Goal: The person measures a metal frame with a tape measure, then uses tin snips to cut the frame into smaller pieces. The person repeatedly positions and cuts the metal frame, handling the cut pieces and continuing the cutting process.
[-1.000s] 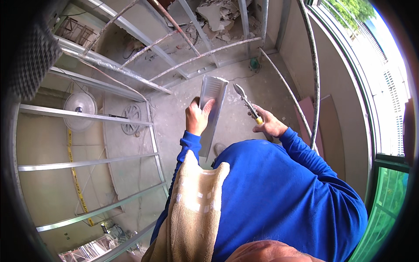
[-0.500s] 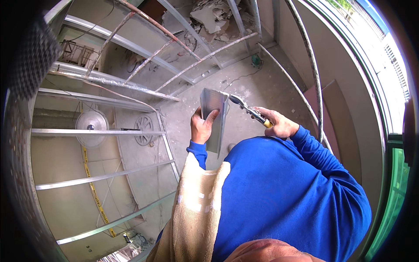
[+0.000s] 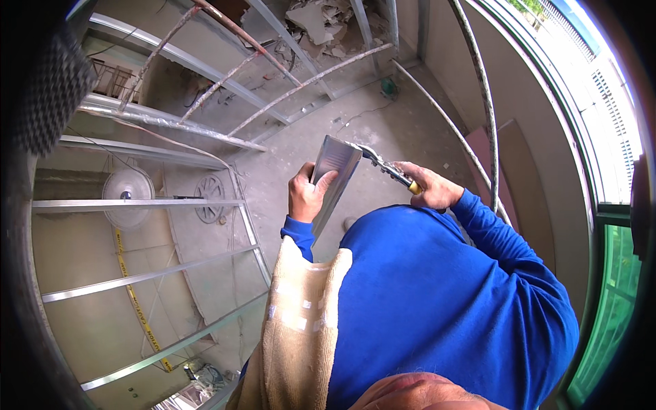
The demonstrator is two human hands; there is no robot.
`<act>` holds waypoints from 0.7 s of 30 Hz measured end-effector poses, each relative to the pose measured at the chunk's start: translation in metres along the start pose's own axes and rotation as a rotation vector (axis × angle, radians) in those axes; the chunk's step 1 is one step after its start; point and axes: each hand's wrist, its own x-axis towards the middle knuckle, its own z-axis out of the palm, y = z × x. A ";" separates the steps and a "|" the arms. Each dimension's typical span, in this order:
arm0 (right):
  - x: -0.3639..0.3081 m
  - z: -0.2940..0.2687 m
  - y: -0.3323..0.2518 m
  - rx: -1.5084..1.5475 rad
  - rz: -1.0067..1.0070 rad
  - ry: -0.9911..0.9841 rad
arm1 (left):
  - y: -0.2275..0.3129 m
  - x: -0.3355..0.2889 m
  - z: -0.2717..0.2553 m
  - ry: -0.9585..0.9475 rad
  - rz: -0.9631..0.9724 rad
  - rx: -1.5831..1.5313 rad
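Note:
My left hand point(image 3: 307, 195) grips a silver metal stud point(image 3: 342, 174), a U-shaped channel held tilted before my chest, thumb on its inner face. In my right hand point(image 3: 434, 188) is a pair of tin snips point(image 3: 389, 169) with a yellow grip end. The jaws of the snips meet the upper right edge of the stud; whether they bite into it is too small to tell. The fingers of my right hand wrap round the handles, partly hidden.
Metal framing point(image 3: 143, 205) stands at the left, with a round fan point(image 3: 128, 195) and yellow tape point(image 3: 137, 301) beyond. Painted scaffold pipes point(image 3: 311, 78) cross ahead. Broken board rubble point(image 3: 318, 24) lies at the back. A window point(image 3: 581, 89) is at the right.
The stud has turned, its top leaning further right, and its trough shows more toward me. Both hands stay on their things. The whole view has shifted slightly.

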 end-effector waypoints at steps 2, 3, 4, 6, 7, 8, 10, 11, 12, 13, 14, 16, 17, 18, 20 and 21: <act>-0.003 0.001 -0.001 0.025 -0.018 -0.009 | -0.001 -0.002 0.000 -0.012 0.007 -0.010; -0.004 0.002 -0.001 0.028 -0.028 -0.008 | -0.002 -0.003 0.001 -0.013 0.009 -0.022; -0.005 0.003 -0.002 0.027 -0.005 -0.018 | -0.003 -0.004 0.002 -0.028 -0.005 -0.034; -0.008 0.005 -0.003 0.007 0.009 -0.029 | -0.004 -0.006 0.004 -0.020 0.018 -0.032; -0.008 0.005 -0.002 -0.007 0.042 -0.036 | -0.005 -0.007 0.005 -0.016 0.018 -0.031; -0.008 0.005 -0.001 -0.036 0.042 -0.035 | -0.005 -0.007 0.006 -0.026 0.019 -0.031; -0.008 0.002 0.003 -0.098 0.060 -0.057 | -0.006 -0.008 0.009 -0.029 0.020 -0.040; -0.006 0.000 0.005 -0.130 0.079 -0.080 | -0.006 -0.009 0.010 -0.040 0.000 -0.043; -0.006 -0.002 0.008 -0.180 0.104 -0.095 | -0.006 -0.010 0.011 -0.051 -0.017 -0.054; -0.006 -0.003 0.011 -0.165 0.080 -0.096 | -0.005 -0.012 0.013 -0.060 -0.035 -0.066; -0.005 -0.002 0.014 -0.171 0.059 -0.089 | -0.005 -0.013 0.013 -0.085 -0.072 -0.043; -0.006 -0.002 0.018 -0.170 0.069 -0.097 | -0.004 -0.016 0.019 -0.063 -0.023 -0.059; -0.007 -0.001 0.019 -0.160 0.082 -0.112 | -0.004 -0.017 0.023 -0.055 -0.040 -0.053; -0.007 0.000 0.019 -0.163 0.086 -0.128 | -0.003 -0.018 0.026 -0.048 -0.018 -0.117; -0.007 0.001 0.019 -0.190 0.121 -0.161 | -0.003 -0.018 0.033 -0.044 -0.022 -0.222; -0.008 0.001 0.019 -0.132 0.114 -0.164 | -0.003 -0.018 0.034 -0.043 -0.034 -0.198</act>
